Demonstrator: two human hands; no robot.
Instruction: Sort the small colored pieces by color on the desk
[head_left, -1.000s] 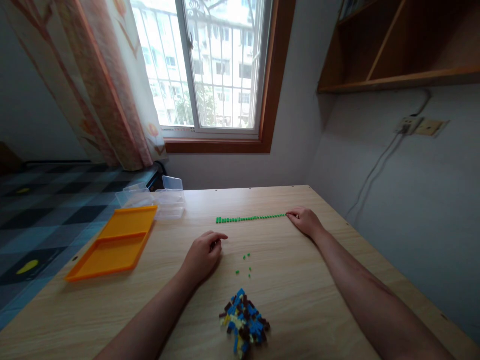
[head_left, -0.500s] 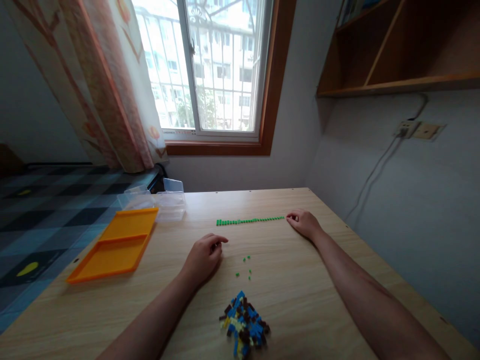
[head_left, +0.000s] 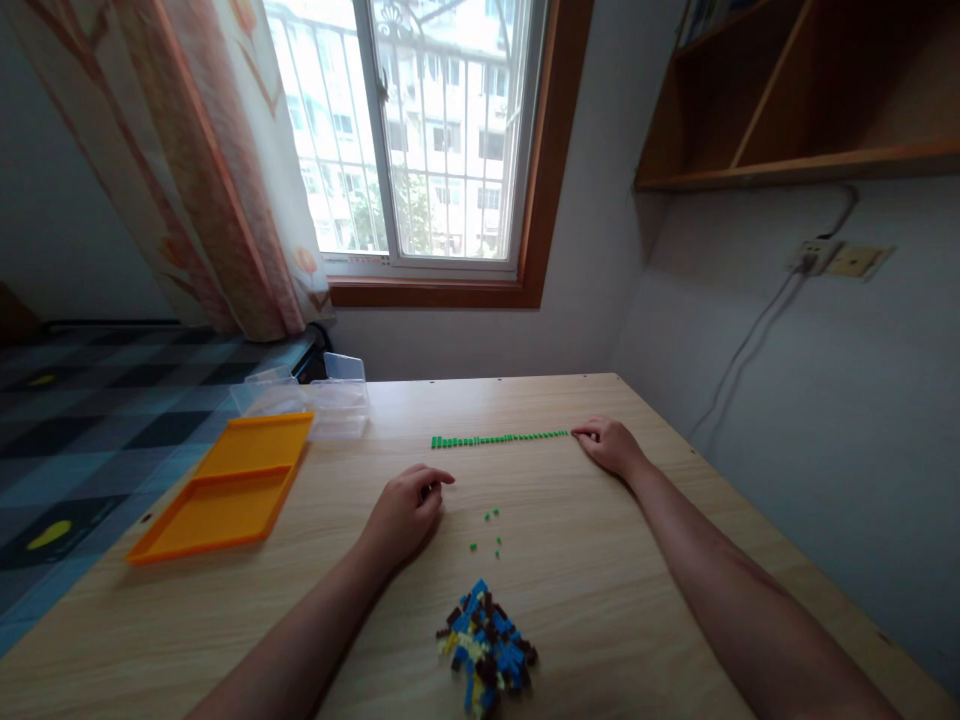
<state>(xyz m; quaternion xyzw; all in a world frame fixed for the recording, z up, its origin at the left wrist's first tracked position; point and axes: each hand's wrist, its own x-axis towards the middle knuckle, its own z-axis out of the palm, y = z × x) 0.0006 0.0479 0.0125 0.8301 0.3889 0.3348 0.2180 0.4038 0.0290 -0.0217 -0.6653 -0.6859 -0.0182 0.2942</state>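
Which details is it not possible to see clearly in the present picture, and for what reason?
All in the head view:
- Right hand: whether it pinches a piece; too small to tell.
- Left hand: its palm, hidden by the back of the hand.
- Mixed pile: its lower pieces, covered by those on top.
- Green row: surface details, too small.
- Wall shelf: full extent, cut off by the picture's edges.
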